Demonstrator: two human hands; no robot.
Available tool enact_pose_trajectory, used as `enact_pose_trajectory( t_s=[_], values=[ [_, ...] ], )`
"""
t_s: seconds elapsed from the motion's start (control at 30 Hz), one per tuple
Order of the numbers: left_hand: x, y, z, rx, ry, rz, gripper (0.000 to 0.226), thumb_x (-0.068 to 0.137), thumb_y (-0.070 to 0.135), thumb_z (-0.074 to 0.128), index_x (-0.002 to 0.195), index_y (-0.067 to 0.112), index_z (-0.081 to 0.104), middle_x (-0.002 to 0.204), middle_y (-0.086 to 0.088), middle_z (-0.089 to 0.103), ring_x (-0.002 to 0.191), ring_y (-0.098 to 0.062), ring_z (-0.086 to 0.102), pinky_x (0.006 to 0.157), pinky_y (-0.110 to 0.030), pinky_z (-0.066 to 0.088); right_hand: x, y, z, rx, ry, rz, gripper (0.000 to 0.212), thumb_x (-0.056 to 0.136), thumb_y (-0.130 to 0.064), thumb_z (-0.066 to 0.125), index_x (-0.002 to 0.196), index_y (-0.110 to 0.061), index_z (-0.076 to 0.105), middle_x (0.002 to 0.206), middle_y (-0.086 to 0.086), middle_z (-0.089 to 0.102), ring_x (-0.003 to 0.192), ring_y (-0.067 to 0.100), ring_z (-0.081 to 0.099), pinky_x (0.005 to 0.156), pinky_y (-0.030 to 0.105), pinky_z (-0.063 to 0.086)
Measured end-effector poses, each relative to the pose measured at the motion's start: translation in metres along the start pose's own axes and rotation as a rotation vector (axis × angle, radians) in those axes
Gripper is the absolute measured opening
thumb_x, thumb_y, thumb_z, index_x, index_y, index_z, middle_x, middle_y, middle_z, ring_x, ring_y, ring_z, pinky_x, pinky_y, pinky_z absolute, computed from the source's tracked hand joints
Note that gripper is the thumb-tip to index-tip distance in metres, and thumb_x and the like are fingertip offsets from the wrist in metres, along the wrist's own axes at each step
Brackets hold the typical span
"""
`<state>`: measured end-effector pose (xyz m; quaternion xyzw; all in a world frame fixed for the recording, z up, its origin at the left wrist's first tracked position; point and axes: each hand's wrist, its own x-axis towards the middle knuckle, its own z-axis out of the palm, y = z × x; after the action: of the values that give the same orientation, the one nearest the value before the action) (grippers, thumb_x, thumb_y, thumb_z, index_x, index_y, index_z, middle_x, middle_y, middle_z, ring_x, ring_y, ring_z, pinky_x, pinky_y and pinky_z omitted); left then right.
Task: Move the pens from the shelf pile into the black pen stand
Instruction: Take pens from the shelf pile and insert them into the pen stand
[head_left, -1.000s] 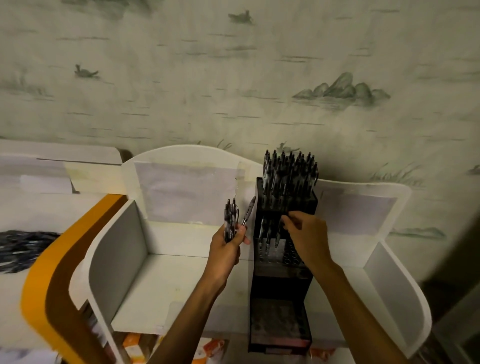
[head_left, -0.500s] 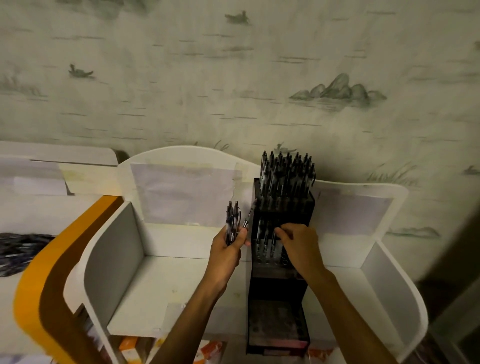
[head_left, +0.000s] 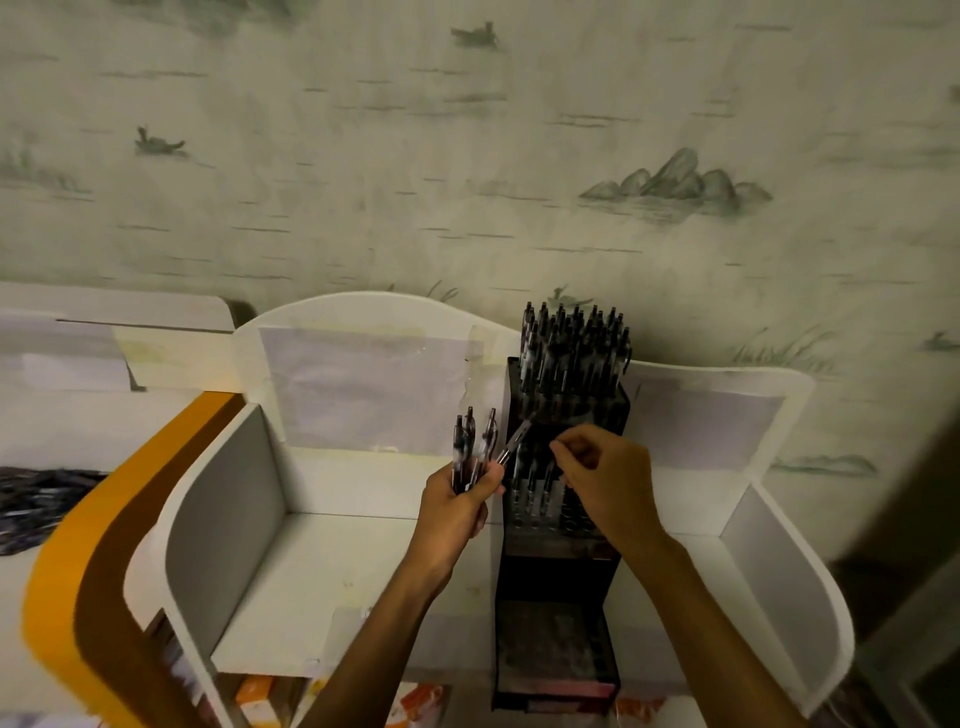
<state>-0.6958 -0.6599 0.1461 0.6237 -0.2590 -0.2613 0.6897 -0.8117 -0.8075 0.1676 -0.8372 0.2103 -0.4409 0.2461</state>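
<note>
While the left hand (head_left: 460, 501) grips a spare bundle of pens (head_left: 470, 449) as a feed supply, tips up at 12 o'clock, the right hand (head_left: 602, 475) hovers over the stand (head_left: 563, 519), fingers curled; can't tell if they pinch a pen. Stand's back tier is packed full; front tier holds a few, slots free at 3 o'clock. Pile (head_left: 36, 499) sits far off at 9 o'clock on the shelf (head_left: 311, 561).

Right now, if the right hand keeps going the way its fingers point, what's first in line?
Probably the angled pen jutting from the left hand, just beyond the right hand fingertips; depth is unclear.
</note>
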Motion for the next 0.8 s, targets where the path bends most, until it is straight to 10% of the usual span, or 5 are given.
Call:
enact_pose_trajectory(
  t_s=[0.47, 0.67, 0.8],
  values=[
    [0.001, 0.004, 0.000, 0.085, -0.043, 0.048, 0.026, 0.097, 0.029, 0.061, 0.100, 0.005, 0.071, 0.057, 0.006, 0.063, 0.043, -0.007, 0.044, 0.045, -0.018, 0.038, 0.005, -0.022, 0.008, -0.239, -0.205, -0.399, 0.022, 0.084, -0.012, 0.074, 0.106, -0.013, 0.072, 0.116, -0.004, 0.063, 0.089, 0.010, 0.067, 0.084, 0.018, 0.054],
    [0.000, 0.005, -0.001, 0.095, -0.047, 0.082, 0.024, 0.098, 0.033, 0.060, 0.104, 0.014, 0.073, 0.081, 0.000, 0.075, 0.049, -0.012, 0.050, 0.048, -0.020, 0.041, 0.008, -0.016, 0.005, -0.247, -0.264, -0.426, 0.015, 0.083, -0.009, 0.074, 0.098, -0.009, 0.074, 0.098, 0.004, 0.064, 0.079, 0.014, 0.067, 0.075, 0.023, 0.057],
    [0.003, 0.003, -0.009, 0.053, 0.066, 0.052, 0.024, 0.096, 0.038, 0.060, 0.099, 0.017, 0.073, 0.063, 0.002, 0.062, 0.050, -0.010, 0.046, 0.048, -0.021, 0.039, 0.011, -0.002, -0.004, -0.281, -0.258, -0.393, 0.018, 0.081, -0.008, 0.075, 0.098, -0.009, 0.075, 0.093, 0.006, 0.061, 0.070, 0.014, 0.063, 0.071, 0.015, 0.051]
  ],
)
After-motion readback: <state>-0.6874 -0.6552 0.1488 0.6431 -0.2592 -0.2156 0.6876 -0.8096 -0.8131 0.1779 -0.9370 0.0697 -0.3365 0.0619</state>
